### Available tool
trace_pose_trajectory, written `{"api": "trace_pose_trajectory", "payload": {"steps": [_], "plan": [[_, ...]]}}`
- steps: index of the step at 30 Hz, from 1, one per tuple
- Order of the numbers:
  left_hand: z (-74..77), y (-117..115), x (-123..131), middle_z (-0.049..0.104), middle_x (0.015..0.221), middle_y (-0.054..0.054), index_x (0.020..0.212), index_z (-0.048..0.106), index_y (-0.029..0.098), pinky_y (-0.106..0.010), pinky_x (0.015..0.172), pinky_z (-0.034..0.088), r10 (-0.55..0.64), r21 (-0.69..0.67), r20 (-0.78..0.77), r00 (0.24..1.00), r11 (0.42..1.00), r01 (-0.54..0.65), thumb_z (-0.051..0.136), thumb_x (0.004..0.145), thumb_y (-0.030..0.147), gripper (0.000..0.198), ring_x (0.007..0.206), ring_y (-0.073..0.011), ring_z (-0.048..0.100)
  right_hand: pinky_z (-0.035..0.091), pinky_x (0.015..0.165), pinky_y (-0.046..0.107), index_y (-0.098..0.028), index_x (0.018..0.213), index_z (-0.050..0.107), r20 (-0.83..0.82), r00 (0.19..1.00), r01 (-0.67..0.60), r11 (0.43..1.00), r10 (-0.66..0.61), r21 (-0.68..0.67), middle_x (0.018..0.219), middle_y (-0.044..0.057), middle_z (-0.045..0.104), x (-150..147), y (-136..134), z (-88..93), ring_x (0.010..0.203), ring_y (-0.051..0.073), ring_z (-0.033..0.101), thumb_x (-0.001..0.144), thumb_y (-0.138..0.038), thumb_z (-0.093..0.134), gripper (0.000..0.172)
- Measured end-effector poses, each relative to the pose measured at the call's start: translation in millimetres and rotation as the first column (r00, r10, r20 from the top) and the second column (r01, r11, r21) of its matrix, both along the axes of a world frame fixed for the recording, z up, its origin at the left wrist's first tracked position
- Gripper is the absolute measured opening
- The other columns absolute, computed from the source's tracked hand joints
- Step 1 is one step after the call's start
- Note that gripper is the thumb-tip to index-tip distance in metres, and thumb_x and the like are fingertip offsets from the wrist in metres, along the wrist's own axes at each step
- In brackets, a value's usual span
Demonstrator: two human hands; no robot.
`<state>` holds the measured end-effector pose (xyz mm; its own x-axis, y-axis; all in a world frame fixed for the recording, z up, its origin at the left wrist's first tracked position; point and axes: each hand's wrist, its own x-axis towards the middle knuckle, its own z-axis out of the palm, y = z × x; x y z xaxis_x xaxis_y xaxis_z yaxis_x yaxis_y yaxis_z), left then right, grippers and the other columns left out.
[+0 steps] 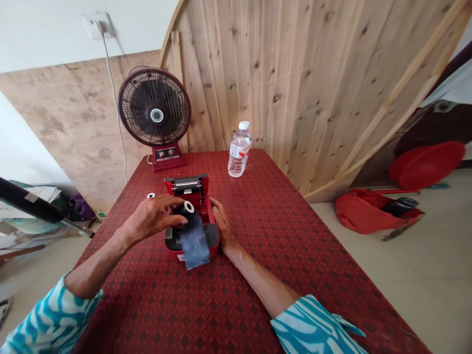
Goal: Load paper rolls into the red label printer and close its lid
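Note:
A small red printer [206,209] with its lid up stands on the red patterned tablecloth [258,255]. My left hand [157,216] is closed on a dark ribbon roll [186,210] with a white core, held over the printer's open bay. A loose strip of dark ribbon [194,242] hangs from the roll over the printer's front. My right hand [220,221] lies against the printer's right side, fingers curled on its edge.
A small white spool [151,195] lies left of the printer. A red table fan [155,115] and a water bottle [239,150] stand at the table's far end. Wooden boards lean behind. Red bag [368,211] and red basins [427,164] on the floor at right.

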<state>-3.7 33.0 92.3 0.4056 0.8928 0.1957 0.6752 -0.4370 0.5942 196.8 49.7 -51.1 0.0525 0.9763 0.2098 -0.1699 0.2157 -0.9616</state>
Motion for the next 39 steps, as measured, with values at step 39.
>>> {"api": "trace_pose_trajectory", "payload": {"steps": [39], "plan": [[-31.7, -55, 12, 0.071, 0.098, -0.004, 0.099, 0.069, 0.021, -0.034, 0.083, 0.043, -0.182, 0.501, -0.174, 0.968, 0.829, 0.246, 0.06, 0.091, 0.019, 0.013, 0.088, -0.0167, 0.065, 0.033, 0.115, 0.042, -0.027, 0.124, 0.058, 0.003, 1.0, -0.01, 1.0, 0.01, 0.014, 0.135, 0.004, 0.058, 0, 1, 2.0, 0.128, 0.022, 0.05, 0.089, -0.056, 0.046, 0.047]]}}
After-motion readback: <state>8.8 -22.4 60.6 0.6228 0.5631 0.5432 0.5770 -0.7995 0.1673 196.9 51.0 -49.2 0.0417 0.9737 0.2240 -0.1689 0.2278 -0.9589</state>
